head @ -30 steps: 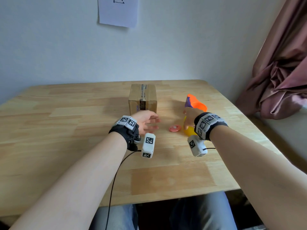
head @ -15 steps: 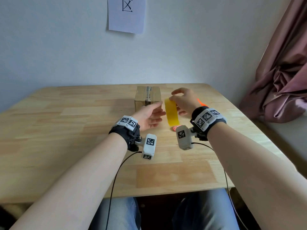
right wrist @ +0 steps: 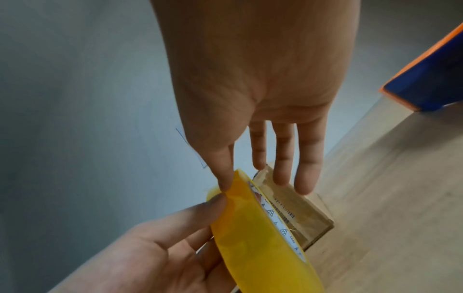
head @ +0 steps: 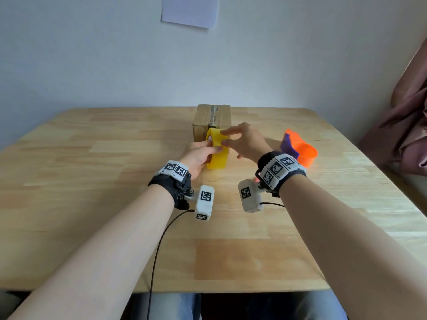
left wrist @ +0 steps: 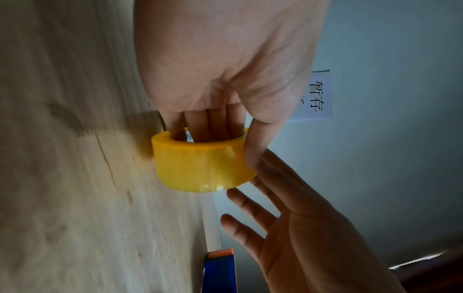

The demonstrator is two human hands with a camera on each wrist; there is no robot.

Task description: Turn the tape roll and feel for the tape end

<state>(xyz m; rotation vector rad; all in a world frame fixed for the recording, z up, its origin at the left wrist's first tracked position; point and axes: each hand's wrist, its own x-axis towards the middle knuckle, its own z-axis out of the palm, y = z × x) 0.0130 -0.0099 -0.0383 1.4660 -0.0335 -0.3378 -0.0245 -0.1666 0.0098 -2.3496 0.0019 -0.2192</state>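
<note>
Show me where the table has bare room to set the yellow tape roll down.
Bare wood lies left of the cardboard box and left hand, out to the table edge, and along the near edge. It is crowded between box, tape roll, right hand and the orange dispenser.

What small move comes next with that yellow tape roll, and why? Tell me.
Probably pick at the roll's outer face with the right hand to lift the tape's end. The left hand grips the yellow tape roll through its core, and the right forefinger touches its rim.
</note>
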